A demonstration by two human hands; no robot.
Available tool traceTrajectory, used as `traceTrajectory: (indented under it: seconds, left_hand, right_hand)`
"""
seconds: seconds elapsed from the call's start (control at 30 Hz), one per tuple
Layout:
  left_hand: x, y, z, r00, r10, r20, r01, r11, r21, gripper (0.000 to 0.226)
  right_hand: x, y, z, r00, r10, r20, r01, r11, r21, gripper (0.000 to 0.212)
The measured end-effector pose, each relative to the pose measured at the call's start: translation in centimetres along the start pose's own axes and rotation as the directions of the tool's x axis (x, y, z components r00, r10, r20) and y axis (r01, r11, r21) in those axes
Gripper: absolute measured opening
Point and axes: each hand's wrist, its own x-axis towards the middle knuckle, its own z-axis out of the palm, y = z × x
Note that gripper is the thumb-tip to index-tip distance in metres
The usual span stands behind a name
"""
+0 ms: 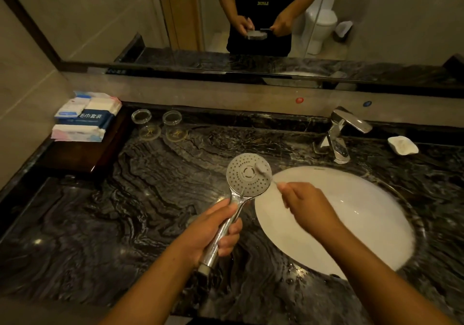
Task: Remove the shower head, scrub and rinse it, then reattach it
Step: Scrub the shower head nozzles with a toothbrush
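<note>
Your left hand (216, 226) is wrapped around the chrome handle of the shower head (248, 175), fingers curled tight, spray face turned up toward you. It's held above the dark marble counter (125, 211), just left of the white sink (351, 211). Your right hand (305, 202) pinches the handle of a small brush (262, 169); the brush head sits on the right side of the spray face, blurred. Far right: faucet (339, 133), soap dish (403, 145) beside it. Far left: two glasses (141, 116), stack of wrapped packets (85, 118). Mirror (100, 10) along the far wall.
</note>
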Motion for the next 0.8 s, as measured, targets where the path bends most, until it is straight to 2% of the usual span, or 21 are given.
traceTrajectory:
  seconds: [0.07,0.13,0.3,0.37,0.5,0.57,0.73,0.8]
  left_hand:
    - [0.0,0.1,0.0,1.000,0.010,-0.024,-0.009,1.000,0.013,0.021]
    - [0.0,0.1,0.0,0.999,0.022,-0.040,-0.021,1.000,0.011,0.020]
    - [-0.4,-0.3,0.5,1.000,0.024,-0.013,-0.023,0.998,0.063,0.013]
    - [-0.3,-0.4,0.6,1.000,0.026,-0.009,-0.025,0.996,0.088,0.014]
    - [0.0,-0.6,0.5,0.998,0.033,-0.054,-0.026,0.993,0.118,0.022]
    - [-0.1,-0.7,0.5,0.998,0.036,-0.056,-0.028,0.991,0.129,0.023]
    - [-0.2,-0.9,0.5,0.999,0.030,-0.029,-0.026,0.990,0.137,0.016]
    - [-0.1,-0.9,0.5,0.999,0.032,-0.010,-0.030,0.986,0.163,0.014]
  right_hand:
    - [-1.8,-0.2,1.8,0.992,-0.060,0.109,0.066,0.996,-0.052,0.051]
    - [-2.6,-0.2,2.7,0.983,-0.101,0.154,0.115,0.990,-0.081,0.052]
    - [0.7,-0.4,-0.3,0.998,0.042,-0.035,-0.042,0.999,0.021,0.049]
    - [1.1,-0.4,-0.7,0.997,0.049,-0.064,-0.047,0.999,0.027,0.051]
    - [-1.6,0.1,1.7,0.989,-0.054,0.136,0.064,0.995,-0.071,0.052]
    - [-2.3,0.4,2.4,0.979,-0.097,0.177,0.121,0.983,-0.134,0.052]
    - [1.2,0.5,-0.7,0.999,0.027,-0.039,-0.028,0.999,-0.042,0.052]
    - [1.5,0.6,-0.7,0.996,0.056,-0.074,-0.057,0.998,-0.004,0.053]
